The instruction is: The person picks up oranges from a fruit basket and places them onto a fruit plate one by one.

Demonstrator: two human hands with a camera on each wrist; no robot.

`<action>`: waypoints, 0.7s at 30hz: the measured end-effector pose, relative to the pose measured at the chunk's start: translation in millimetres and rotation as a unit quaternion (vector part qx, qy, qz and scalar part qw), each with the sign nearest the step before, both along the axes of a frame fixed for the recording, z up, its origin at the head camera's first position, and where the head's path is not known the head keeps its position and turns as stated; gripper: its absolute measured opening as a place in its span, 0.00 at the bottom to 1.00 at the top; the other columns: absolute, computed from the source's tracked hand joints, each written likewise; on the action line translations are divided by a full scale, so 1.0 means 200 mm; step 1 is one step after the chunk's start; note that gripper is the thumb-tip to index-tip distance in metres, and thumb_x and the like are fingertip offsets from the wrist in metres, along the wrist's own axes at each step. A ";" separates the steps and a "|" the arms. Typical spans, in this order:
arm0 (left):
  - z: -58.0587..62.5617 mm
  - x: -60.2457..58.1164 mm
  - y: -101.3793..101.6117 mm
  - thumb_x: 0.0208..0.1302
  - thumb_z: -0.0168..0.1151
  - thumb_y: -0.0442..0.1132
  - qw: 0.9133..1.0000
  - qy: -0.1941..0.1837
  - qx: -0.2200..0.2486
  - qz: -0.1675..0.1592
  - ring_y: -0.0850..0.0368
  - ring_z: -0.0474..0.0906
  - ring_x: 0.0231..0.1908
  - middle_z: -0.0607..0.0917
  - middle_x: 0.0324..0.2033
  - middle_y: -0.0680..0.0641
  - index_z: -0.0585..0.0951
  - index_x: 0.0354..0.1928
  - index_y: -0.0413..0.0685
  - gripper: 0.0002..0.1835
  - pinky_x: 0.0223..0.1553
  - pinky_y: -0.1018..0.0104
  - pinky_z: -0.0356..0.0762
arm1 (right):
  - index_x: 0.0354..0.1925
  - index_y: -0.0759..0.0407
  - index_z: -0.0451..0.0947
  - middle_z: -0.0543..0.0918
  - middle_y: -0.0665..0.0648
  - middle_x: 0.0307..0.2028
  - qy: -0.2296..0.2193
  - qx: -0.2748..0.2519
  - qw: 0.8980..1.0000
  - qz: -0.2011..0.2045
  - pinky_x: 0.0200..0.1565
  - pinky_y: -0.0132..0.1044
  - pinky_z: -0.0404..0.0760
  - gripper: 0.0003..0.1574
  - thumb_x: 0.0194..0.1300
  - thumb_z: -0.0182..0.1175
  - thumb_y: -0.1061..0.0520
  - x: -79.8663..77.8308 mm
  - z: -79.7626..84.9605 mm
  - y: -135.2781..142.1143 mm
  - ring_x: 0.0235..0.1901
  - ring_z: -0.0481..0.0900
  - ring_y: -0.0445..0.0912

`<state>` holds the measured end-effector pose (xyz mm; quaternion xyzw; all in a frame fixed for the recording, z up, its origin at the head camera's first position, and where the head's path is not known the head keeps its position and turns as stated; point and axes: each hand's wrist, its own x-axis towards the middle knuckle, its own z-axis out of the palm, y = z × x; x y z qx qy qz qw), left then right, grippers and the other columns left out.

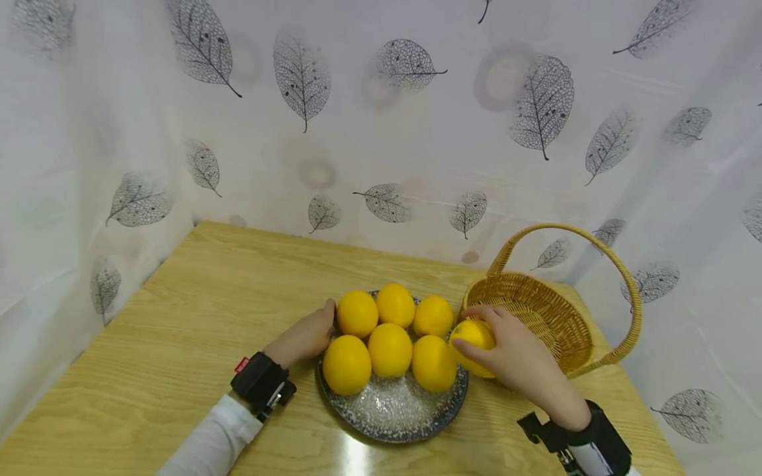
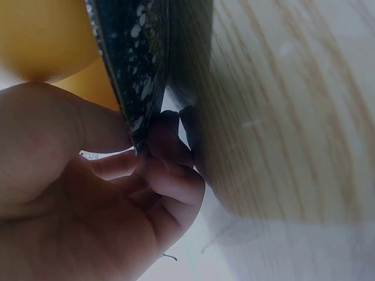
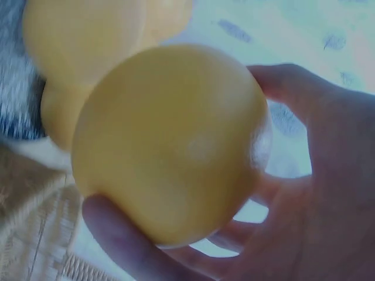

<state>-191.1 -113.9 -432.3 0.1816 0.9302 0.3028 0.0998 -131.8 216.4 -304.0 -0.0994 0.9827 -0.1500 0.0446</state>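
My right hand (image 1: 518,354) holds a yellow orange (image 1: 474,337) between its thumb and curled fingers. In the head view this orange overlaps the near left rim of the wicker basket (image 1: 550,304) and the right edge of the plate. Several more oranges (image 1: 389,350) sit on the dark speckled plate (image 1: 389,413), covering its middle and far part. My left hand (image 1: 309,334) grips the plate's left rim. In the left wrist view, its thumb lies over the rim (image 2: 135,88) and its fingers curl beneath.
The basket stands at the right of the wooden table (image 1: 226,311), its tall arched handle (image 1: 637,304) upright. Inside it the woven bottom shows. A white curtain (image 1: 357,145) printed with leaves hangs behind the table and along its sides.
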 end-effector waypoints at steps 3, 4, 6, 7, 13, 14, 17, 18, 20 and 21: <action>0.00 0.00 0.00 0.74 0.50 0.29 1.000 0.001 -0.002 -0.001 0.41 0.81 0.52 0.81 0.51 0.27 0.61 0.66 0.23 0.24 0.56 0.45 0.79 | 0.65 0.50 0.74 0.79 0.60 0.62 0.025 -0.011 1.000 0.000 0.40 0.44 0.80 0.37 0.65 0.65 0.34 0.03 -0.03 -0.06 0.53 0.81 0.56; 0.00 0.00 0.00 0.74 0.50 0.29 1.000 0.002 -0.003 -0.001 0.41 0.81 0.51 0.81 0.51 0.28 0.61 0.66 0.23 0.24 0.55 0.45 0.79 | 0.64 0.50 0.75 0.79 0.59 0.61 0.031 -0.013 0.999 0.000 0.39 0.43 0.80 0.37 0.65 0.65 0.34 0.04 -0.04 -0.08 0.53 0.81 0.55; 0.00 0.00 0.00 0.74 0.50 0.29 1.000 0.002 -0.003 -0.001 0.41 0.81 0.52 0.81 0.52 0.28 0.61 0.67 0.23 0.24 0.56 0.45 0.79 | 0.63 0.50 0.75 0.80 0.57 0.59 0.042 -0.014 0.999 -0.001 0.36 0.40 0.78 0.36 0.64 0.67 0.34 0.06 -0.06 -0.13 0.50 0.80 0.52; 0.00 0.00 0.00 0.74 0.50 0.29 1.000 0.002 -0.001 -0.001 0.41 0.81 0.53 0.81 0.52 0.28 0.61 0.67 0.23 0.24 0.56 0.45 0.79 | 0.62 0.49 0.76 0.80 0.56 0.58 0.044 -0.013 0.999 0.001 0.35 0.38 0.77 0.36 0.63 0.67 0.34 0.07 -0.06 -0.15 0.48 0.80 0.50; 0.01 -0.01 0.00 0.74 0.50 0.28 1.000 0.001 0.008 -0.003 0.46 0.79 0.41 0.81 0.40 0.35 0.65 0.60 0.28 0.17 0.46 0.50 0.80 | 0.60 0.42 0.77 0.79 0.49 0.55 0.055 -0.011 0.998 0.020 0.33 0.33 0.73 0.33 0.61 0.70 0.35 0.15 -0.12 -0.29 0.45 0.75 0.43; 0.01 -0.01 0.00 0.74 0.50 0.28 1.000 0.000 0.008 -0.003 0.47 0.78 0.39 0.80 0.38 0.36 0.65 0.58 0.29 0.15 0.44 0.51 0.79 | 0.60 0.41 0.77 0.79 0.48 0.55 0.057 -0.012 0.998 0.024 0.32 0.33 0.72 0.32 0.60 0.70 0.35 0.16 -0.14 -0.31 0.46 0.74 0.43; 0.01 -0.01 0.00 0.73 0.49 0.27 1.000 0.000 0.011 -0.005 0.48 0.78 0.38 0.80 0.36 0.37 0.66 0.57 0.29 0.14 0.41 0.53 0.78 | 0.58 0.40 0.78 0.78 0.47 0.55 0.065 -0.015 0.997 0.038 0.28 0.31 0.71 0.31 0.59 0.71 0.36 0.20 -0.18 -0.36 0.48 0.74 0.43; 0.01 -0.01 0.00 0.73 0.49 0.27 1.000 -0.001 0.013 -0.004 0.48 0.78 0.38 0.80 0.36 0.37 0.66 0.57 0.29 0.14 0.41 0.53 0.77 | 0.58 0.40 0.78 0.78 0.46 0.55 0.069 -0.014 0.997 0.044 0.27 0.31 0.71 0.31 0.59 0.71 0.36 0.21 -0.19 -0.38 0.49 0.74 0.43; 0.01 -0.01 0.00 0.73 0.49 0.27 1.000 -0.002 0.017 -0.005 0.48 0.78 0.38 0.81 0.36 0.37 0.66 0.57 0.29 0.14 0.41 0.54 0.77 | 0.57 0.41 0.79 0.78 0.46 0.55 0.079 -0.010 0.995 0.058 0.28 0.30 0.71 0.31 0.58 0.71 0.35 0.23 -0.22 -0.41 0.50 0.74 0.43; 0.01 -0.01 0.00 0.73 0.49 0.27 1.000 -0.002 0.019 -0.005 0.48 0.78 0.38 0.81 0.36 0.37 0.66 0.57 0.29 0.14 0.41 0.54 0.77 | 0.57 0.42 0.79 0.78 0.46 0.55 0.083 -0.008 0.994 0.066 0.28 0.30 0.72 0.31 0.58 0.71 0.35 0.25 -0.24 -0.42 0.50 0.74 0.43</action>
